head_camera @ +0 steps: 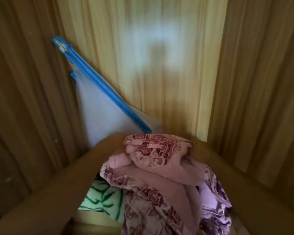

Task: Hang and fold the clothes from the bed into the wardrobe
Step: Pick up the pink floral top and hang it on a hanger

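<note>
Clothes: a bunched pile of pink clothes with dark red roses (pixel 159 155) lies over the wooden front edge (pixel 236 170) of the wardrobe (pixel 253 73).
Green cloth (pixel 102 197): just under the pile, on the left.
Blue frame (pixel 98 82): it has white cloth on it and leans in the back left corner.
Back wall: a pale patch of light.
Fingers: hidden, so I cannot tell if they are open or gripping.

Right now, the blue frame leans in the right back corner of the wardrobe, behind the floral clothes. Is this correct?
Not quite. The head view shows the blue frame leaning in the left back corner of the wardrobe, not the right. It does stand behind the floral clothes.
</note>
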